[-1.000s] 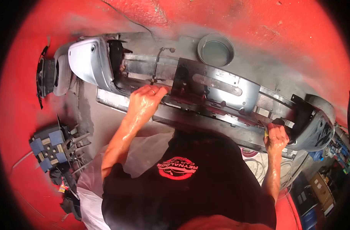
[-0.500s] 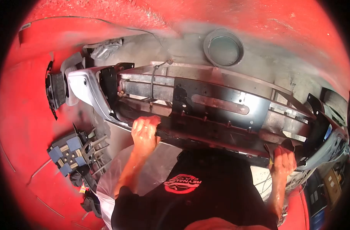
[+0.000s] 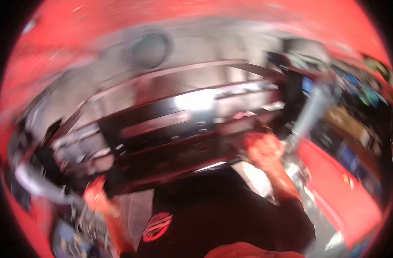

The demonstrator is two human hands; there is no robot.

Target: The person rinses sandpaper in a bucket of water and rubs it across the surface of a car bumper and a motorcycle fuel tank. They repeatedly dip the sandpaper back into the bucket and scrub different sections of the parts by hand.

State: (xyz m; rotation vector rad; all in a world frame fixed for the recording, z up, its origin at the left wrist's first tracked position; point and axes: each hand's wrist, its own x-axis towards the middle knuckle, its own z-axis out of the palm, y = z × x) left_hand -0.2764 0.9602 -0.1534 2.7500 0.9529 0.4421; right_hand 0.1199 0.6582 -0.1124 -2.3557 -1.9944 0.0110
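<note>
Bright flash on the black panel (image 3: 201, 118), smooth and glossy there; the bumper (image 3: 162, 163) below it runs dark, plastic-looking, with a thin shine along its near edge; out at the side, the grey end piece (image 3: 310, 112) looks smooth with a soft sheen; beyond, the rack (image 3: 162, 71) reads as dull metal; and here's the shirt (image 3: 226, 206), matt black cloth; the red surface (image 3: 342, 189) looks smooth; blur hides finer texture.

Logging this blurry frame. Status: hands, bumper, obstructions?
Left hand and right hand at bumper's near edge, spread apart; grips too blurred to confirm. Bumper crosswise before the torso. Round tub beyond far side, out of the way.
</note>
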